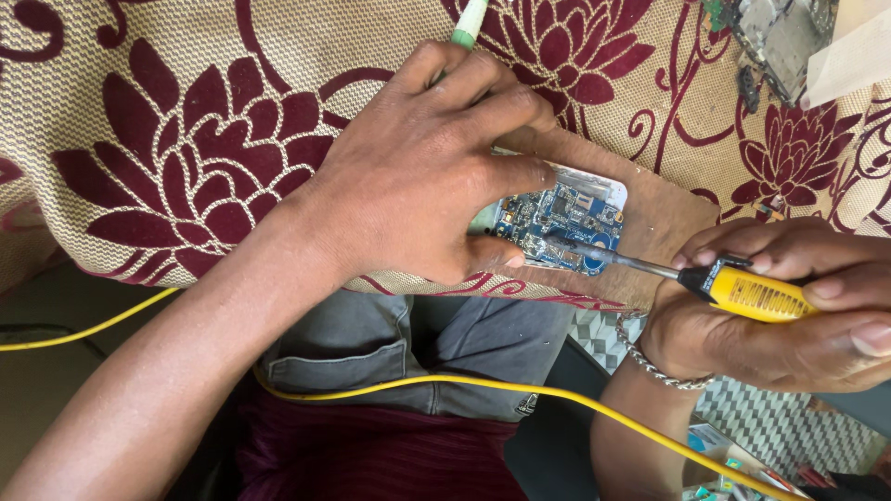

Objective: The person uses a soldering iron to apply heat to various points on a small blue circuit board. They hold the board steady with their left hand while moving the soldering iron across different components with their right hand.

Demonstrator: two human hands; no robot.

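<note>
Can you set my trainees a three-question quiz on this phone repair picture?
1. True or false: the right hand holds a yellow-handled screwdriver.
2. What does the left hand pin down? A) opened phone with blue circuit board B) a bracelet C) a cup
3. What colour is the cable across the lap?

Key: 1 true; 2 A; 3 yellow.
</note>
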